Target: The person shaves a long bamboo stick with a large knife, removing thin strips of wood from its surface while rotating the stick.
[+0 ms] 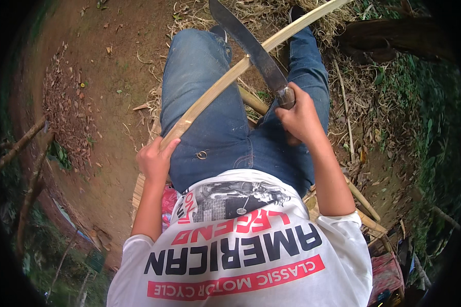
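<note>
My left hand (155, 159) is closed around the near end of a long, pale bamboo strip (210, 95). The strip slants up and to the right over my left thigh and past my right foot. In my right hand (301, 115) is the handle of a machete (261, 59), gripped in a fist. Its broad dark blade crosses the strip and points away to the upper left. Blade and strip meet near the middle of the strip, by a small notch or raised sliver. A curled shaving (202, 154) lies on my jeans by the left hip.
I sit on a seat of bamboo poles (363, 204). Another pole (253, 100) shows between my legs. Thin curled shavings (317, 38) cover the ground around my feet. A dark log (394, 40) lies at the upper right. Sticks (33, 179) stand at the far left, beside dry leaves.
</note>
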`<state>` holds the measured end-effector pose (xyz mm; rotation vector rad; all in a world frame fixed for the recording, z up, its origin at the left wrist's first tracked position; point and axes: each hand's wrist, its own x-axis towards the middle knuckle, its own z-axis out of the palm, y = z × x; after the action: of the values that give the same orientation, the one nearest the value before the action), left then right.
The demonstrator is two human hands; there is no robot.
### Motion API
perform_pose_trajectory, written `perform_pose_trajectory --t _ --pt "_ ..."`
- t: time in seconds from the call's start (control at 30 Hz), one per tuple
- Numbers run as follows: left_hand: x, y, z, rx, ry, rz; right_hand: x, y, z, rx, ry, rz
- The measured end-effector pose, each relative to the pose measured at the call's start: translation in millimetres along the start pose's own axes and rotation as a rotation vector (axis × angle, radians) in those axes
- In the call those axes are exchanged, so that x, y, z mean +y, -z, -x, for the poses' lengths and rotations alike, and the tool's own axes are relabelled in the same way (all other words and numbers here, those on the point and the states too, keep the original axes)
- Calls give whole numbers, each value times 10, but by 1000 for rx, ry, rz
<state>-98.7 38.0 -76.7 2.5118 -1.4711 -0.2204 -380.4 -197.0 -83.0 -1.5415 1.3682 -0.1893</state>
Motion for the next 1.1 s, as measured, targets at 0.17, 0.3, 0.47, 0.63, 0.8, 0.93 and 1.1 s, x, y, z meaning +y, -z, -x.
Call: perform_pose_trajectory --t 0.17,0.3,0.47,0.63,0.8,0.93,1.1 --pt "125 41 4 20 18 11 -129 491 -165 -114 -50 -130" --pt "140 12 -19 -1 40 34 -72 248 -200 122 -64 -239" --pt "81 63 -14 -12 9 -21 5 167 -2 -160 -40 -111" --pt "108 20 9 -14 46 -6 -96 385 -188 29 -81 -276" --pt "94 26 -47 -6 57 29 1 31 130 -36 127 32" --pt "107 37 9 -25 89 27 -96 377 -22 -226 -28 -89" --pt "123 -23 -3 9 87 69 -188 254 -50 19 -93 -202"
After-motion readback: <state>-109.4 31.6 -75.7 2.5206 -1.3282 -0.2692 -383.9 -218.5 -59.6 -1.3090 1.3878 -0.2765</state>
